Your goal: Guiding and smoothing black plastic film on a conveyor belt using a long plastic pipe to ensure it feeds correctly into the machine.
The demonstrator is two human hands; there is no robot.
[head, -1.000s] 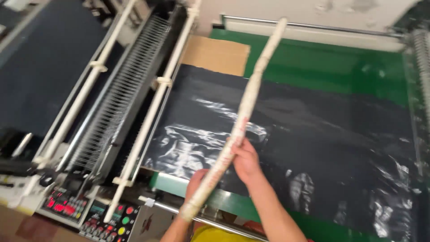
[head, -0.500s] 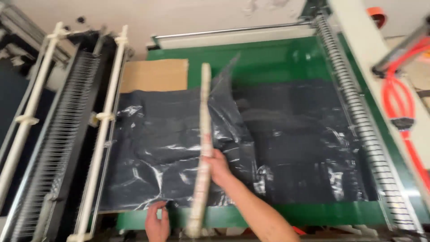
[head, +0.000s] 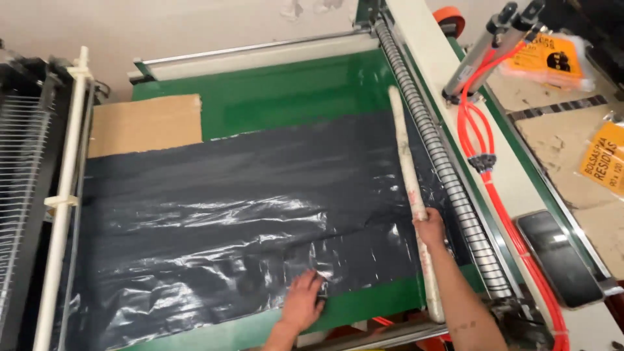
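My right hand point(head: 429, 227) gripped the pale rod point(head: 411, 195); left hand point(head: 302, 302) lay flat, open, on black plastic sheet point(head: 227, 221), which I judged might crease if the rod dragged.

plastic sheet point(head: 227, 221) blk glossy | stick point(head: 411, 188) off-white | table point(head: 292, 91) green | cardboard point(head: 146, 123) brown | hoses point(head: 484, 156) red

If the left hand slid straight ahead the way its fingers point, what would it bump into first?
Nothing solid, it seems: the left hand already lies on the black plastic sheet, so it would slide over that. Beyond the sheet comes bare green table.
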